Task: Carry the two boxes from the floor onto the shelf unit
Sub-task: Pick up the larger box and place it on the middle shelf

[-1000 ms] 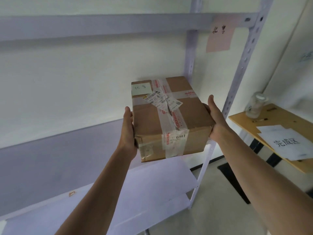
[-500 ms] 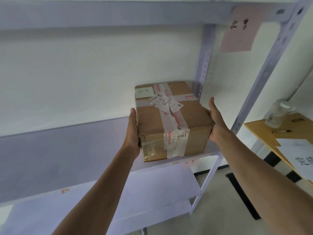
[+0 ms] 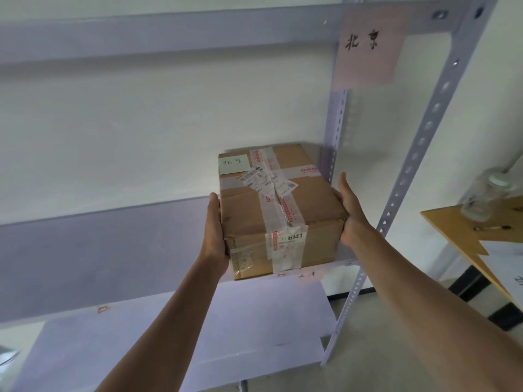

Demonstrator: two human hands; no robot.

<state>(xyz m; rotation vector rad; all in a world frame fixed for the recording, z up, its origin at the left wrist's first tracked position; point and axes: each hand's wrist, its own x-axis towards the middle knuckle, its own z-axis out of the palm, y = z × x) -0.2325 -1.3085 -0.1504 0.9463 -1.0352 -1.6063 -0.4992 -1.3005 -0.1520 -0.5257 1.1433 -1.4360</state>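
A: While the cardboard box [image 3: 278, 210] is pressed between both palms, where is it seen to sit?

B: It is seen at the right end of the shelf unit [image 3: 435, 120], on the middle shelf board [image 3: 113, 250], its far end close to the rear upright. The near edge is level with the board's front lip; whether its full weight is borne by the board cannot be told from this angle.

A: How is it held?

B: The left hand [image 3: 216, 230] is laid flat against the box's side at nine o'clock, fingers pointing away along the cardboard. The right hand [image 3: 351, 213] is clamped on the opposite side at three o'clock, thumb raised along the upper edge. Both hands are closed on the box, neither one free.

A: What is marked on it?

B: Crossed bands of clear tape [image 3: 283, 210] are seen over the top, a pale sticky note [image 3: 234, 163] at the box's eleven o'clock corner, and "6141" is printed on the front label [image 3: 287, 243].

A: And around it?

B: A pink paper sign [image 3: 368, 49] is fixed to the upper rail at one o'clock. At three o'clock of the box, well apart, a wooden table [image 3: 464, 230] is seen, with a glass jar [image 3: 484, 193] standing on it.
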